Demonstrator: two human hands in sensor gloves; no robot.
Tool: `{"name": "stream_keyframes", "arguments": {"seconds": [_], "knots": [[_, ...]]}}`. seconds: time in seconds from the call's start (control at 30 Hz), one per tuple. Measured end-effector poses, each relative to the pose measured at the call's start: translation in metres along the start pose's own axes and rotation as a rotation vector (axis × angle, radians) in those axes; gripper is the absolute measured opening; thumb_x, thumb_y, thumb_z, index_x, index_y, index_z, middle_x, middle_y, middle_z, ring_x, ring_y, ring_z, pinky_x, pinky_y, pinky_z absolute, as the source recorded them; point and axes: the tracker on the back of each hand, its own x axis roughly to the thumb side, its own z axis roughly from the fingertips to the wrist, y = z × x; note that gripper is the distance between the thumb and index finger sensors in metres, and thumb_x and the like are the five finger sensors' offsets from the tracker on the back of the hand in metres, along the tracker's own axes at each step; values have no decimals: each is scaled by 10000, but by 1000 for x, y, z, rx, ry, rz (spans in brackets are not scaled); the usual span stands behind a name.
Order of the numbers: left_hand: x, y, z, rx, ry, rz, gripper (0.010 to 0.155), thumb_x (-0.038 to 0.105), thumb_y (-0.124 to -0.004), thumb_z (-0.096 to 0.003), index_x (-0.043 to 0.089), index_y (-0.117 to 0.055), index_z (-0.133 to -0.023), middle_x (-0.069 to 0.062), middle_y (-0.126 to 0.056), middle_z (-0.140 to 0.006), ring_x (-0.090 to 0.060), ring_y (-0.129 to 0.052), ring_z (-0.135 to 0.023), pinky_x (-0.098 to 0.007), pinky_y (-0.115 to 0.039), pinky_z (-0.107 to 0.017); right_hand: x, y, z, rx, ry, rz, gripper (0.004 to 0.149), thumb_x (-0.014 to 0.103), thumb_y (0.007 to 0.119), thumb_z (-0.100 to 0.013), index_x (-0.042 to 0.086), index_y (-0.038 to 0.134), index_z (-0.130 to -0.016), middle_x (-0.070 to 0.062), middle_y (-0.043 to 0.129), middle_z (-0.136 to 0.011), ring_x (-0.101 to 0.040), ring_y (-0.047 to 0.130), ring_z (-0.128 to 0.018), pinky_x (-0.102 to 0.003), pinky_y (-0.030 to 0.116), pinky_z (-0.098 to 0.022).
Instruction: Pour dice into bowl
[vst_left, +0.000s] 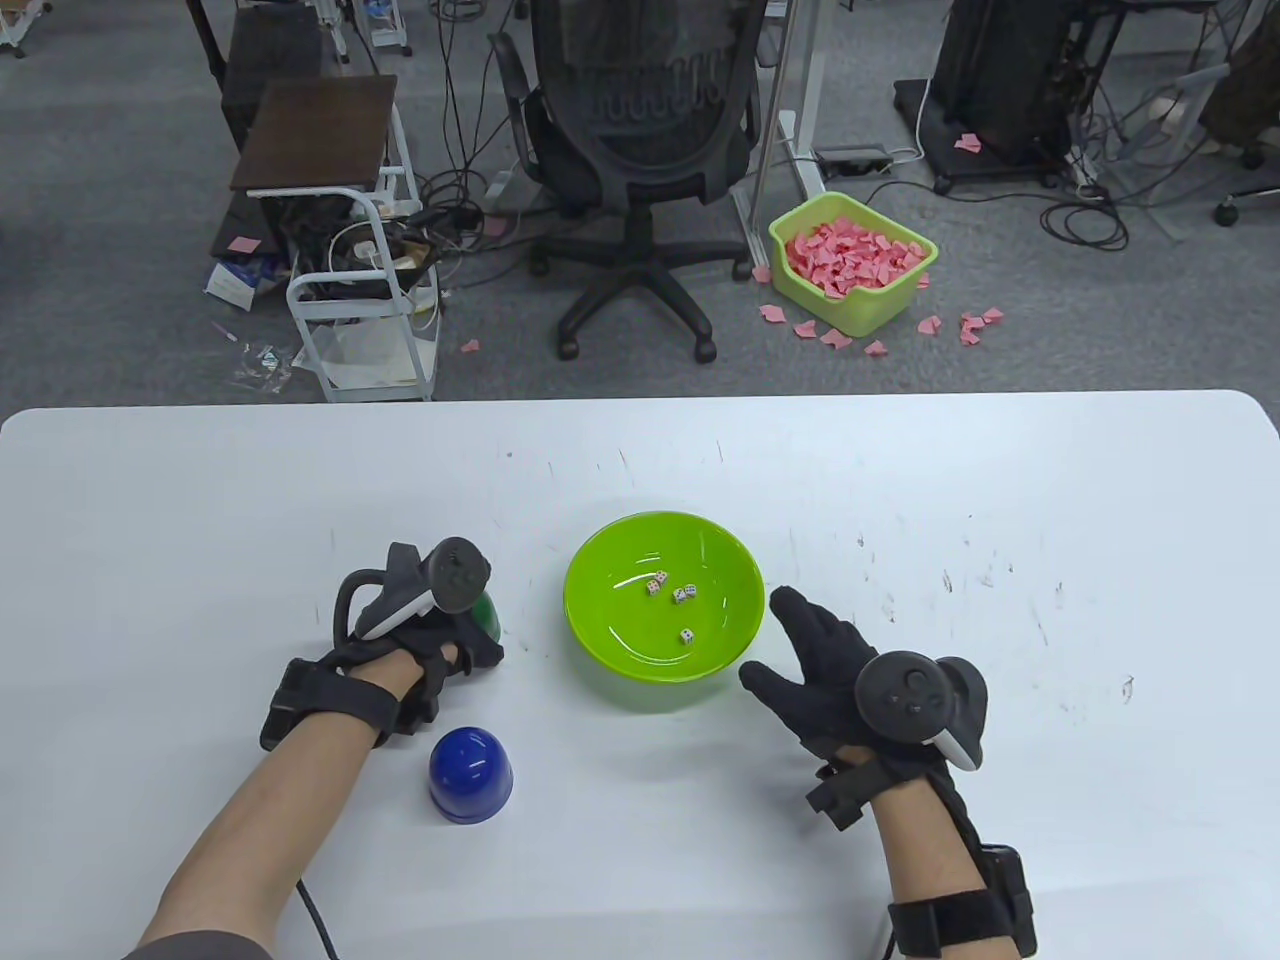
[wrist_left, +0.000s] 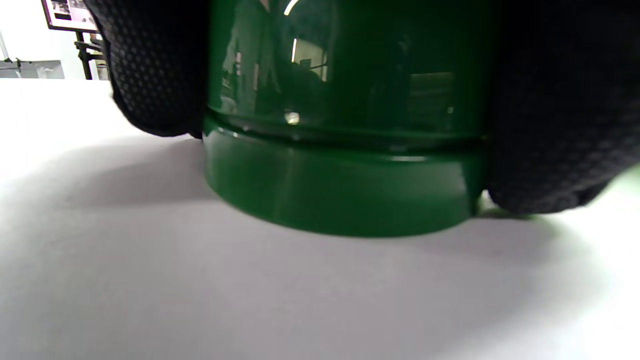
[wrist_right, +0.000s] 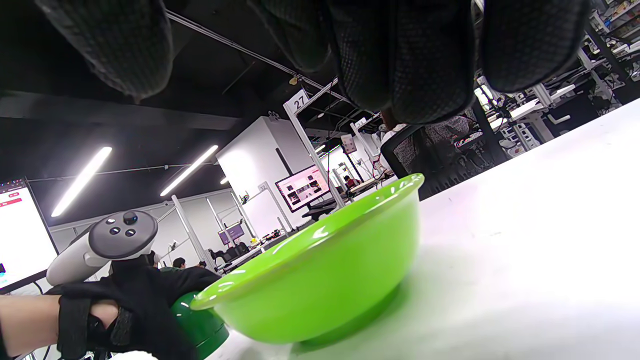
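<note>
A lime green bowl (vst_left: 610, 655) stands on the white table (vst_left: 1000, 500) with three white dice (vst_left: 672, 600) inside it. My left hand (vst_left: 440, 640) grips a dark green cup (vst_left: 488, 617) that stands mouth down on the table left of the bowl. In the left wrist view my fingers (wrist_left: 155, 75) wrap both sides of the cup (wrist_left: 340, 170). My right hand (vst_left: 800, 650) is open and empty, fingers spread, just right of the bowl. The right wrist view shows the bowl (wrist_right: 325, 280) and the green cup (wrist_right: 200, 320) under my left hand (wrist_right: 135, 305).
A blue cup (vst_left: 470, 772) stands mouth down on the table, in front of my left hand. Beyond the table's far edge are an office chair (vst_left: 640, 130), a small cart (vst_left: 360, 290) and a green bin of pink paper (vst_left: 850, 262) on the floor.
</note>
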Motion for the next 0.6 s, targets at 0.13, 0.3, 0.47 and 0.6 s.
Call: {"name": "stream_keyframes", "arguments": {"seconds": [0.13,0.3,0.47,0.6], "knots": [[-4,10,1,21,-6,20,1009,617,-1085,-215,265,-552,-996,-163,-755,-982,-394,-983,-795,-496,-931,-569,2,0,0,-15,-8,-2,830,559,774,-547,-10,538,-1104,-355,723,-1039,-589,811,-768,-755,670,-569],[-5,44,8,68,-31,102,1013,613,-1078,-223,263,-540,-1006,-167,-737,-998,-403,-960,-820,-500,-917,-581,8,2,-1,-40,-25,2,846,557,790,-542,-5,516,-1111,-348,705,-1053,-590,801,-778,-757,660,-577],[10,77,23,119,-97,188,1009,609,-1071,-232,260,-535,-1012,-171,-728,-1005,-408,-950,-829,-504,-909,-585,16,8,0,-83,-35,13,876,560,804,-537,-3,474,-1121,-336,679,-1071,-587,786,-795,-762,643,-586],[32,91,37,130,-164,234,1009,606,-1069,-235,254,-534,-1015,-175,-726,-1005,-415,-947,-829,-507,-906,-584,26,14,0,-100,-48,12,901,558,817,-534,-1,436,-1128,-332,652,-1087,-593,759,-818,-774,617,-595]]}}
